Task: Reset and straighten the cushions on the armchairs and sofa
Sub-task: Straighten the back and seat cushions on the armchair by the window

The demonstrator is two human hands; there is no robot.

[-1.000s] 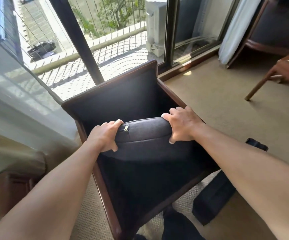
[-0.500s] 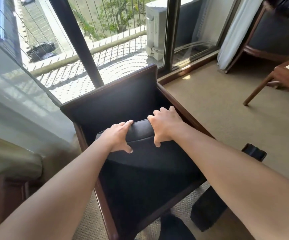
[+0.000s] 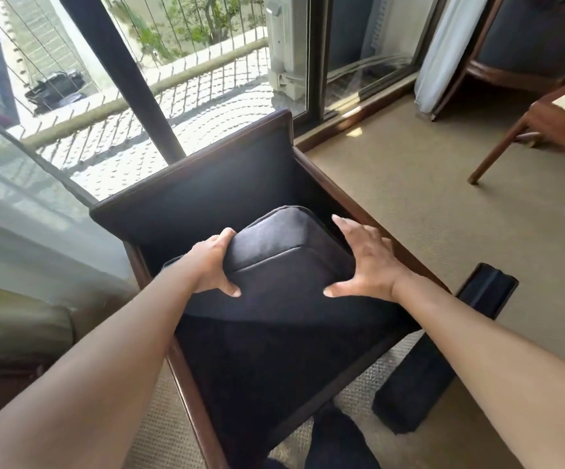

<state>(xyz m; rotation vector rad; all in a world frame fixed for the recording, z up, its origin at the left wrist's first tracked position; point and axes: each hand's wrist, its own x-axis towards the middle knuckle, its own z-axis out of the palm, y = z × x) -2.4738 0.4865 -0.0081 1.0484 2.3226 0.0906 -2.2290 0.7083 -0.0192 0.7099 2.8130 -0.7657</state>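
A dark wooden armchair [image 3: 206,184] with dark upholstery stands in front of me, its back toward the window. A thick dark seat cushion [image 3: 288,265] lies tilted inside its frame, its far end raised against the backrest. My left hand [image 3: 211,265] grips the cushion's left near corner, thumb on its front face. My right hand [image 3: 364,262] presses flat against the cushion's right side with fingers spread. A second dark cushion [image 3: 443,350] lies on the carpet to the right of the chair.
A glass balcony door and sheer curtain [image 3: 20,238] are close behind and left of the chair. A wooden table leg [image 3: 497,154] and another armchair [image 3: 525,45] stand at the right rear. Beige carpet [image 3: 426,198] stretches to the right.
The cushion has turned and tipped so its end now faces me, and it sits deeper in the chair. Both hands have shifted from its top edge to its two sides.
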